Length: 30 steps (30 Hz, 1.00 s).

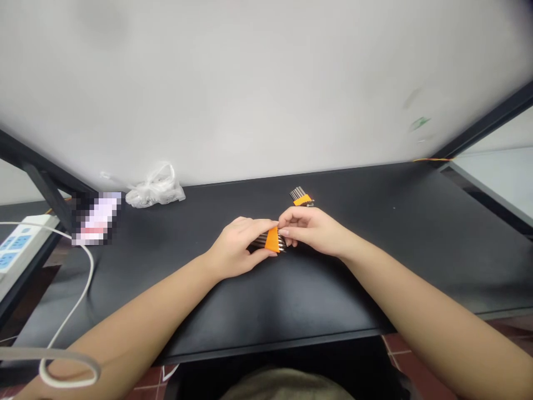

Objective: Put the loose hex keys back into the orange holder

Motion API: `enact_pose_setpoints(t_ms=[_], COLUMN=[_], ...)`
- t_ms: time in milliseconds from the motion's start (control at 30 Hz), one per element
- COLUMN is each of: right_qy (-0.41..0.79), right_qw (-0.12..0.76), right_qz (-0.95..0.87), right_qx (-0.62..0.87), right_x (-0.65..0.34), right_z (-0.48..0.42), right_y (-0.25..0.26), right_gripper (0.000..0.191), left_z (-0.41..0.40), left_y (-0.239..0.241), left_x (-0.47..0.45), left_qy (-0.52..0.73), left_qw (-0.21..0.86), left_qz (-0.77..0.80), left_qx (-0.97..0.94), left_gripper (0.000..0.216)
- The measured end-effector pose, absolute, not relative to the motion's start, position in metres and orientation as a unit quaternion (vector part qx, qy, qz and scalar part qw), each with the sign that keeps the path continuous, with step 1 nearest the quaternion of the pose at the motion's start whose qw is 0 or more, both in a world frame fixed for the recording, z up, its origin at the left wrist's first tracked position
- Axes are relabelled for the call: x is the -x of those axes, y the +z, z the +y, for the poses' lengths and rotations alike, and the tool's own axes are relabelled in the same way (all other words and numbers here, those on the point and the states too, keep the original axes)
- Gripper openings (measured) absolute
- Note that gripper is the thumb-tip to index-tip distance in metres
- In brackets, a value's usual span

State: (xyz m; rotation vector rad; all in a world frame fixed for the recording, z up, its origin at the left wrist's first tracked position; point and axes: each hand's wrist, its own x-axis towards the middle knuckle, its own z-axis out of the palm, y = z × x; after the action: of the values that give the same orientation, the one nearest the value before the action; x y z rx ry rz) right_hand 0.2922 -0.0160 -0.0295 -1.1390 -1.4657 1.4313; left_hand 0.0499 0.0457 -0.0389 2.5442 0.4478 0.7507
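My left hand [239, 244] is closed around an orange holder [272, 240] with several dark metal rods through it, gripping it between thumb and fingers above the black table. The rods' shiny ends stick out on the right side of the holder. My right hand [312, 228] is closed, its thumb and fingertips pinched together right at those ends. Whether a rod is between the right fingertips is hidden. Just behind my right hand lies a second orange holder [303, 200] with several silver rods of graded length; its near end is partly covered by the hand.
A crumpled clear plastic bag [156, 189] lies at the back left of the black table [316, 294]. A pixelated item [97, 219] is beside it. At the left edge are a white power strip [19, 244] and a looping white cable [89, 272]. A pale wall stands behind.
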Motion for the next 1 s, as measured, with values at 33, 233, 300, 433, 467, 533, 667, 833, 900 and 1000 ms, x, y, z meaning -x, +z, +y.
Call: enact_pose_setpoints(t_ms=[33, 233, 300, 433, 467, 533, 667, 833, 900, 1000], right_qy=[0.577, 0.566, 0.452, 0.101, 0.064, 0.030, 0.088, 0.087, 0.100, 0.150], right_qw=[0.385, 0.346, 0.334, 0.324, 0.318, 0.278, 0.170, 0.153, 0.162, 0.190], right_qz=[-0.571, -0.593, -0.653, -0.702, -0.683, -0.658, -0.689, -0.733, -0.753, -0.781], right_qx=[0.440, 0.457, 0.509, 0.626, 0.654, 0.699, 0.699, 0.657, 0.630, 0.575], right_x=[-0.292, -0.291, -0.295, -0.322, -0.331, -0.348, -0.361, -0.350, -0.344, -0.335], right_z=[-0.016, -0.014, -0.013, -0.006, -0.004, 0.000, 0.006, 0.006, 0.004, 0.000], right_y=[-0.029, -0.028, -0.029, -0.031, -0.032, -0.037, -0.050, -0.055, -0.053, -0.047], right_gripper=[0.020, 0.025, 0.024, 0.016, 0.018, 0.027, 0.029, 0.014, 0.013, 0.010], left_z=[0.046, 0.046, 0.046, 0.049, 0.050, 0.053, 0.060, 0.066, 0.069, 0.075], left_y=[-0.039, -0.040, -0.040, -0.042, -0.042, -0.043, -0.044, -0.046, -0.047, -0.050], left_x=[-0.050, -0.051, -0.052, -0.051, -0.051, -0.050, -0.049, -0.047, -0.046, -0.044], left_qy=[0.278, 0.286, 0.271, 0.234, 0.230, 0.224, 0.212, 0.218, 0.213, 0.203], left_qw=[0.225, 0.225, 0.221, 0.194, 0.186, 0.170, 0.144, 0.116, 0.107, 0.097], left_qz=[0.155, 0.132, 0.143, 0.215, 0.238, 0.287, 0.366, 0.414, 0.430, 0.450], left_qx=[-0.921, -0.922, -0.926, -0.928, -0.925, -0.916, -0.894, -0.876, -0.871, -0.864], left_gripper=[0.049, 0.053, 0.052, 0.048, 0.048, 0.049, 0.050, 0.049, 0.050, 0.049])
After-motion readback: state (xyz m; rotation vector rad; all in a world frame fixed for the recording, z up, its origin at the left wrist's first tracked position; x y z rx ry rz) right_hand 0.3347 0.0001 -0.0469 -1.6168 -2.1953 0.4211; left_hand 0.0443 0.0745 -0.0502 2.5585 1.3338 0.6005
